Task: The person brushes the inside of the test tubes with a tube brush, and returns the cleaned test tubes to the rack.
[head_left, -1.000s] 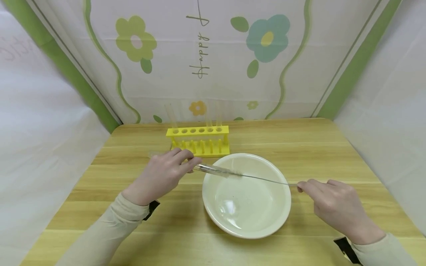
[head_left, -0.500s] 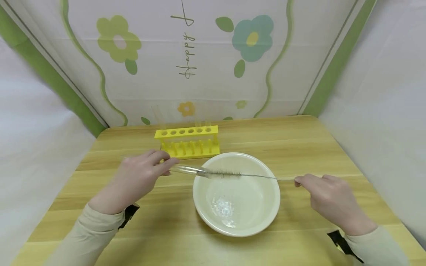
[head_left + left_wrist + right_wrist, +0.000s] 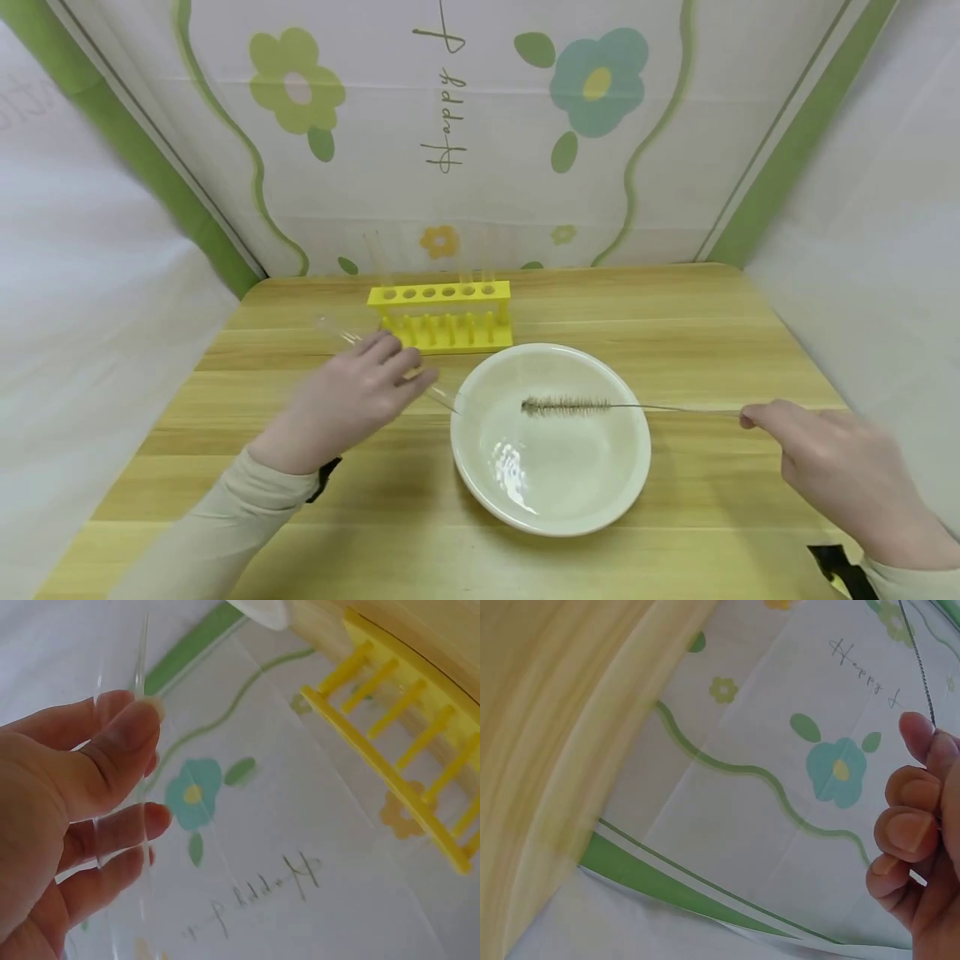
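My left hand grips a clear glass test tube between thumb and fingers. The tube slants, its lower right end at the left rim of the white basin. In the left wrist view, the see-through tube runs along the curled fingers. My right hand pinches the thin twisted-wire handle of a test tube brush. The bristle head is out of the tube and hangs over the basin. In the right wrist view, the wire rises from between thumb and forefinger.
Behind the basin stands a yellow test tube rack, with a tube at its left end and two at its right. A white cloth with printed flowers rises behind the wooden table.
The brush has slid out of the test tube to the right, drawn by my right hand. The tube in my left hand now tilts more steeply, its right end lower.
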### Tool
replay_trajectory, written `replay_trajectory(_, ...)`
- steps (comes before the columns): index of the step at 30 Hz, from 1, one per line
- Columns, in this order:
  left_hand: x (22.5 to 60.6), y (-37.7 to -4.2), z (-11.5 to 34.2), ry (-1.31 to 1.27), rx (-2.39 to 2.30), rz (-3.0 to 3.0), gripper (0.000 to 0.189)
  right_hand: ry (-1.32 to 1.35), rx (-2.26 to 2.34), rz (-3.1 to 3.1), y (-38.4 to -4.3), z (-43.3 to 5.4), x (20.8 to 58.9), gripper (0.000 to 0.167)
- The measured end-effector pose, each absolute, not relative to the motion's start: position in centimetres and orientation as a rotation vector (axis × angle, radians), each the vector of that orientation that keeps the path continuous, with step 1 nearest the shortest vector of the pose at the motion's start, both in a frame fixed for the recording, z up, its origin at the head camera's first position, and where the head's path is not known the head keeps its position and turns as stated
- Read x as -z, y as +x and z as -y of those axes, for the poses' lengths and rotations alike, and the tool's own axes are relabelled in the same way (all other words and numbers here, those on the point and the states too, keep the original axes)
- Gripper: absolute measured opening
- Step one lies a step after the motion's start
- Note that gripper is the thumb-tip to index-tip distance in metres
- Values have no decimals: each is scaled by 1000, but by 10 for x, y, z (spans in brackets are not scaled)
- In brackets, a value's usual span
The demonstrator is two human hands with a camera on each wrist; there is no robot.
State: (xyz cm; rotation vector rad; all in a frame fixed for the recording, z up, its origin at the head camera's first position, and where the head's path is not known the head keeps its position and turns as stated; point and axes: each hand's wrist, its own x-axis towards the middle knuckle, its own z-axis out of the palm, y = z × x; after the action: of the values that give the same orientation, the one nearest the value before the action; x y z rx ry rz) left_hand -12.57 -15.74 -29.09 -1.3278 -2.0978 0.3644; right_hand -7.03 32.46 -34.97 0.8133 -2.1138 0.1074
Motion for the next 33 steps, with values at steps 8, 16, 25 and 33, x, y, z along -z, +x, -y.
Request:
replay_trajectory(8, 294, -124, 126, -1374, -602, 1905, 25, 830, -76, 2080, -63, -317, 342, 43)
replay_trajectory(16, 299, -154, 123, -1385, 108, 2036, 33, 839, -74, 2074, -65, -320, 348, 40)
replay_trajectory(25, 283, -222, 144, -732, 1104, 2244, 34, 856, -93, 2164, -68, -327, 356, 41)
replay_trajectory(33, 285, -269, 150, -296, 1405, 2373, 41, 854, -74, 2220, -67, -326, 358, 45)
